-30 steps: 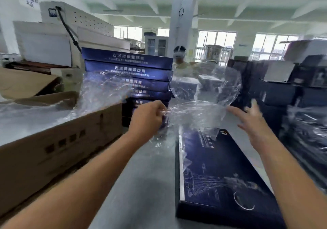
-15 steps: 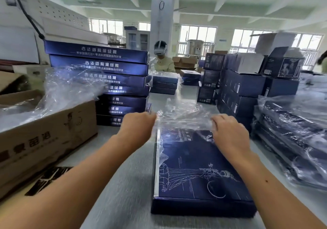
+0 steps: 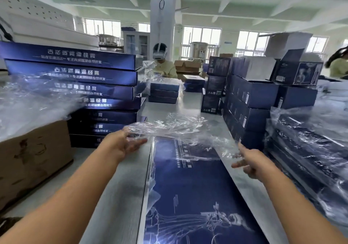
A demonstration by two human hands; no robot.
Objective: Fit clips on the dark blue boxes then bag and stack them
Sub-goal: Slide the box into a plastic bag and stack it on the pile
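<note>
Over the dark blue box's [image 3: 188, 187] far edge, clear bag [image 3: 169, 128] between both hands.

Flat dark blue box [image 3: 190, 191] on table, clear bag [image 3: 175, 128] over far end

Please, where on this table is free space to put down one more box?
Bare table lies between the cardboard carton and the flat blue box, under the left forearm. Another strip runs ahead toward the small far stack. The right side is crowded with bagged boxes.
</note>
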